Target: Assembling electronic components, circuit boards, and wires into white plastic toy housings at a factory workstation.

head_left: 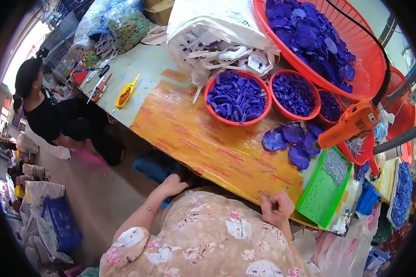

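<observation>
My left hand (173,185) is low beside the table's front edge, above a blue shape (155,167); its fingertips are lost in shadow. At the front edge of the orange-taped table top (185,122), my right hand (278,208) has its fingers curled in, and whatever they may hold is hidden. Just right of it lies a green tray (313,203) with small silvery metal pieces (335,166) in one end. Beyond that hand, several round purple plastic parts (299,156) lie loose. An orange electric screwdriver (349,123) hangs over them, tip down.
Red baskets (238,123) of small purple parts stand mid-table. Behind them a big red basket (367,69) holds purple discs, beside a white sack (217,25) of white parts. A yellow tool (127,91) lies far left. Another person (55,106) sits at left.
</observation>
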Tool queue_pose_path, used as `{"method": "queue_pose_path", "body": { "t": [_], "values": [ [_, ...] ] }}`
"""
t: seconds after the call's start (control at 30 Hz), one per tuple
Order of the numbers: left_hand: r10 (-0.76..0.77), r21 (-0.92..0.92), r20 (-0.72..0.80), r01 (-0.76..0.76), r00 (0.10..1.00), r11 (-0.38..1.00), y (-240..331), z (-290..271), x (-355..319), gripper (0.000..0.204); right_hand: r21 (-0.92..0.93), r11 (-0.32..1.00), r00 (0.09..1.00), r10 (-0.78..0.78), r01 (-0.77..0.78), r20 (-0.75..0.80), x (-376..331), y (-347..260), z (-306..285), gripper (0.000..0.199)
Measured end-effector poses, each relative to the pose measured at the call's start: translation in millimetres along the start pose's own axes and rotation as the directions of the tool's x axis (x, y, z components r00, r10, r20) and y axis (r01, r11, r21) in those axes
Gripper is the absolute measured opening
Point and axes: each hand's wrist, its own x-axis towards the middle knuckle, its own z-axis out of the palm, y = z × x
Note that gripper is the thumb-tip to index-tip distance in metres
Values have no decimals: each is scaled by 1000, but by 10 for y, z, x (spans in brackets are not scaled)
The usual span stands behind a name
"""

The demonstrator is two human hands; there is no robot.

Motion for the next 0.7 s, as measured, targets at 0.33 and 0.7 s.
{"method": "queue_pose_path", "body": {
  "t": [0.33, 0.7],
  "values": [
    [447, -161, 217, -420, 868, 893, 1377, -1171, -276, 40, 21, 988, 984, -149, 152, -98, -24, 52, 66, 28],
    [800, 787, -330, -322, 502, 526, 2167, -2046, 1330, 40, -91, 992, 988, -100, 89, -116, -25, -25, 66, 28]
  ]
}}
